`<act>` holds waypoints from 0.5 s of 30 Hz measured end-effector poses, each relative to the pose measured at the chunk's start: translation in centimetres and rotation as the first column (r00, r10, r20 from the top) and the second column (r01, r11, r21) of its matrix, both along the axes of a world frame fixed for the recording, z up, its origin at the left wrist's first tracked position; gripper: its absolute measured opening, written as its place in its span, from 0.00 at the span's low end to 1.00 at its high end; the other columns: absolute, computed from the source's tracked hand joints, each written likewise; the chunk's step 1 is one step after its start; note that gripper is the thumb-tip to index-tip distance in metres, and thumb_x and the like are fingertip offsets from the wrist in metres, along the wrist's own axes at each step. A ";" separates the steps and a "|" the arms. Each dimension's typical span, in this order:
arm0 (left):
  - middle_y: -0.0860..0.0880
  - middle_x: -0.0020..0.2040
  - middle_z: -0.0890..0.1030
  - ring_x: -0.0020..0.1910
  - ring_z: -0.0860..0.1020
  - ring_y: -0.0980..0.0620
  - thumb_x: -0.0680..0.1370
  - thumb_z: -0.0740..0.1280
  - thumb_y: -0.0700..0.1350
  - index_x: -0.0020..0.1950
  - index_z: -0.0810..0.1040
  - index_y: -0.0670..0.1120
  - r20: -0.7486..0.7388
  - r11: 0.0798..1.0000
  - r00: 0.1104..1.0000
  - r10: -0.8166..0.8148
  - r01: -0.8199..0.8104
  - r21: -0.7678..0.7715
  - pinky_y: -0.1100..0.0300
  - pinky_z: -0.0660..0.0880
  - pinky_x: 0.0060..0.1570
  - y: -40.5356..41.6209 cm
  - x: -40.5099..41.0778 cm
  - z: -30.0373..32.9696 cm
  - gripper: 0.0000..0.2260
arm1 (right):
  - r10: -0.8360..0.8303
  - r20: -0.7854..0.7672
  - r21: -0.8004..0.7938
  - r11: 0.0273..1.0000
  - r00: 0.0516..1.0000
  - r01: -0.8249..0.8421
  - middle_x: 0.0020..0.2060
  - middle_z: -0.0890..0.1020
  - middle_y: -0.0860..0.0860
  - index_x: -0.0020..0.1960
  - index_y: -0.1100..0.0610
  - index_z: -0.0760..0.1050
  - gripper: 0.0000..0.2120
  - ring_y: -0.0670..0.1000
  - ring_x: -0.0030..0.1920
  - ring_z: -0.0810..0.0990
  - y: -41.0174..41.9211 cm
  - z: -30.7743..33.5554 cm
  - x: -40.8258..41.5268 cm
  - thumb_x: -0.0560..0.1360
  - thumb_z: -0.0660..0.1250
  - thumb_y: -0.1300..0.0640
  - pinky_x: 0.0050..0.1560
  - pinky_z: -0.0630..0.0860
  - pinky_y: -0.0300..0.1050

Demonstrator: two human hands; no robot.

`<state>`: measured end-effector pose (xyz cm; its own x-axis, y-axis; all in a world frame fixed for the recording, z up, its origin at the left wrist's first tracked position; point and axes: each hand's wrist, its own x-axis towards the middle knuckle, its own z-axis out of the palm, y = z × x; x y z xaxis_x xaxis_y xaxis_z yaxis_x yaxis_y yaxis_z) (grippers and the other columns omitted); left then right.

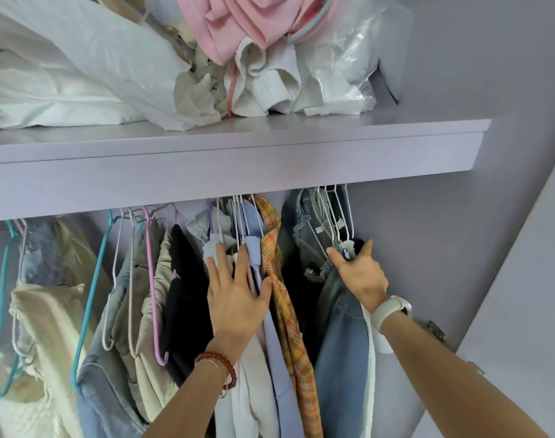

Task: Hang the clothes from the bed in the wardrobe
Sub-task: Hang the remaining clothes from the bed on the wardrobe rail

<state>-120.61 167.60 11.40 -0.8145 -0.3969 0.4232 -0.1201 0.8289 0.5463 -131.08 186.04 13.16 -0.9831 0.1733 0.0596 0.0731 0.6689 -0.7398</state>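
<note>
Left hand (238,298) flat, fingers spread, presses hung clothes (269,279) leftward. Right hand (359,270) pinches white hangers (336,222) near the rail's right end, under the shelf (269,153). Best widen the gap before hooking anything in. Bed out of view.

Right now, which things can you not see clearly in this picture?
- Rail: head view, hidden behind the shelf front.
- Right hand: its fingers among the white hangers; grip unclear.
- Bed clothes: outside the frame.
- Hanging garments: hems cut off by the bottom edge.
</note>
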 end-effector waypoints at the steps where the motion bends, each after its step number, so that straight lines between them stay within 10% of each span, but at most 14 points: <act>1: 0.48 0.77 0.42 0.75 0.40 0.45 0.76 0.60 0.59 0.76 0.51 0.54 -0.007 1.000 1.000 0.001 -0.001 -0.002 0.44 0.57 0.70 0.0 0.0 0.0 0.32 | -0.016 -0.029 -0.006 1.000 0.999 0.016 0.61 0.74 0.61 0.69 0.61 0.58 0.38 0.63 0.60 0.73 -0.2 -0.3 0.0 0.71 0.63 0.36 0.56 0.70 0.54; 15: 0.49 0.77 0.44 0.75 0.43 0.47 0.75 0.60 0.62 0.76 0.53 0.51 -0.028 1.000 0.999 0.018 -0.018 -0.020 0.45 0.63 0.66 -0.3 -0.2 -0.8 0.34 | -0.266 -0.288 -0.131 0.963 0.920 0.237 0.59 0.76 0.58 0.63 0.60 0.67 0.20 0.64 0.54 0.76 -0.3 -1.9 -0.5 0.78 0.58 0.47 0.50 0.71 0.54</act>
